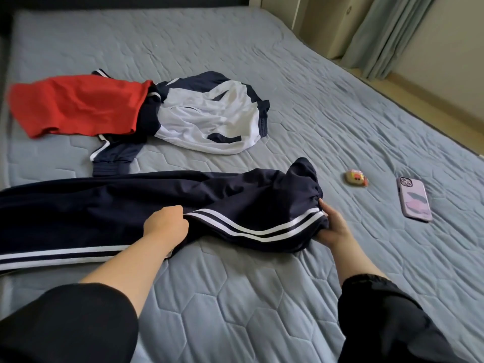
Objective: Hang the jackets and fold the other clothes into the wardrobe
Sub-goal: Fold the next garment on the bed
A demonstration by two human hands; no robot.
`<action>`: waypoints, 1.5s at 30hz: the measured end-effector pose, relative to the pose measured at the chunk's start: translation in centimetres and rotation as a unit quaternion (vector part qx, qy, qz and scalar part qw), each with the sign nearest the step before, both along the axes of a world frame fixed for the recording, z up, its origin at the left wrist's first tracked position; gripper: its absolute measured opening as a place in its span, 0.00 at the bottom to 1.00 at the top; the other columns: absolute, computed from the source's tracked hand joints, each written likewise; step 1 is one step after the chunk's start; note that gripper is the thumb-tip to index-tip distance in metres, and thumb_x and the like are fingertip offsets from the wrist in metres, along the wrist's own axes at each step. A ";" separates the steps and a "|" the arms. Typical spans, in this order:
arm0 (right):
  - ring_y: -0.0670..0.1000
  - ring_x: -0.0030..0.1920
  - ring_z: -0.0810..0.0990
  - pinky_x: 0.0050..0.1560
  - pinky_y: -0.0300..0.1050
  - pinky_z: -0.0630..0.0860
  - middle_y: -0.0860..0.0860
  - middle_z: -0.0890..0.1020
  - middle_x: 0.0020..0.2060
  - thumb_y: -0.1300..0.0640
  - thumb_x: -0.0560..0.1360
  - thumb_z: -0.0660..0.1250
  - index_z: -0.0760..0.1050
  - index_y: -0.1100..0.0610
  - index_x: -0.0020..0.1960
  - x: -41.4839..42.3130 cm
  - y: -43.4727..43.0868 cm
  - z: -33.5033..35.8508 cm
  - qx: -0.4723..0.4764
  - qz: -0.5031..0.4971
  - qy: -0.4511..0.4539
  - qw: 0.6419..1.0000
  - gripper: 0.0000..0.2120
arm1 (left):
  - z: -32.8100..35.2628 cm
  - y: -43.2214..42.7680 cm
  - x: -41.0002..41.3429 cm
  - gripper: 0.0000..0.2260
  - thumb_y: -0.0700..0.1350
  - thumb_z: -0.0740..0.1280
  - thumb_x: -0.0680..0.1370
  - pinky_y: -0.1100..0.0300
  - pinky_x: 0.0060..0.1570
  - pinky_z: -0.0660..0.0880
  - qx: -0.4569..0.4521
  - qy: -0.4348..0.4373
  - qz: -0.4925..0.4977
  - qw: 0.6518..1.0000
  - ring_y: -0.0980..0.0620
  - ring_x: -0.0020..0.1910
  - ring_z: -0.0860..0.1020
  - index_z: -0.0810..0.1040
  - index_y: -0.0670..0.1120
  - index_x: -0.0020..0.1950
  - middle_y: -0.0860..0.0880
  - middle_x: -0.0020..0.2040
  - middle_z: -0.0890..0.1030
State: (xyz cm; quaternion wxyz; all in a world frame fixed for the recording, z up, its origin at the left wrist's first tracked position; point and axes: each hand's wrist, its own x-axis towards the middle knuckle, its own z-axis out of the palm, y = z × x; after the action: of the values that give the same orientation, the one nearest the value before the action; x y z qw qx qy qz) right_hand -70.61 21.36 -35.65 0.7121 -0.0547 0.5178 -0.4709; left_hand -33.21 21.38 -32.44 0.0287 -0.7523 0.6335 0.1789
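1. Navy trousers lie stretched across the bed.
2. The left hand pinches their striped side seam, and the right hand clasps the waistband.
3. Beyond the trousers, a navy-and-white jacket waits unhung.
4. Folding appears to be just starting. The next move likely calls for laying the legs together evenly.

Nothing legible shows: no text, brand, number or sign can be read; the small yellow case lying on the bed carries red and orange marks, too small and blurred to make out as letters; the back of the phone shows only a lilac and grey pattern; the white stripes on the navy track trousers are plain bands, not lettering.
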 end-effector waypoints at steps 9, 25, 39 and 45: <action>0.53 0.36 0.79 0.34 0.40 0.74 0.54 0.81 0.34 0.53 0.74 0.69 0.78 0.61 0.40 4.0 -2.3 3.5 -0.026 -0.042 0.268 0.962 0.11 | -0.6 1.5 -1.4 0.27 0.39 0.58 0.74 0.52 0.61 0.70 0.020 0.033 -0.265 0.963 0.50 0.65 0.68 0.63 0.52 0.73 0.54 0.68 0.68; 0.61 0.57 0.78 0.54 0.49 0.72 0.65 0.79 0.56 0.63 0.75 0.61 0.76 0.69 0.58 -12.4 7.1 0.8 0.196 -0.032 0.637 0.745 0.14 | -1.9 4.0 -9.0 0.35 0.47 0.60 0.77 0.43 0.73 0.52 0.137 -0.087 -0.359 0.919 0.49 0.77 0.43 0.43 0.54 0.78 0.50 0.79 0.42; 0.58 0.62 0.76 0.66 0.54 0.71 0.56 0.78 0.61 0.32 0.71 0.61 0.71 0.59 0.68 -13.5 5.4 0.6 0.128 -0.106 0.334 0.928 0.37 | -2.6 4.5 -8.3 0.35 0.53 0.59 0.77 0.43 0.73 0.49 0.149 -0.087 -0.353 0.920 0.51 0.77 0.42 0.41 0.56 0.78 0.51 0.79 0.41; 0.58 0.48 0.81 0.53 0.52 0.77 0.58 0.81 0.50 0.51 0.71 0.73 0.75 0.64 0.63 -13.9 4.0 1.0 0.119 -0.037 0.378 0.917 0.25 | -2.4 4.8 -8.3 0.35 0.47 0.59 0.78 0.43 0.73 0.51 0.142 -0.093 -0.333 0.928 0.51 0.77 0.43 0.41 0.55 0.78 0.51 0.79 0.42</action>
State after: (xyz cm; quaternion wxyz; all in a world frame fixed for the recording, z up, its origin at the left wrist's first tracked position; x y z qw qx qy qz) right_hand -84.46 25.40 -34.60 0.4463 -0.1243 0.8024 -0.3762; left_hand -41.47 26.15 -34.88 0.2518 -0.4994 0.8100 0.1763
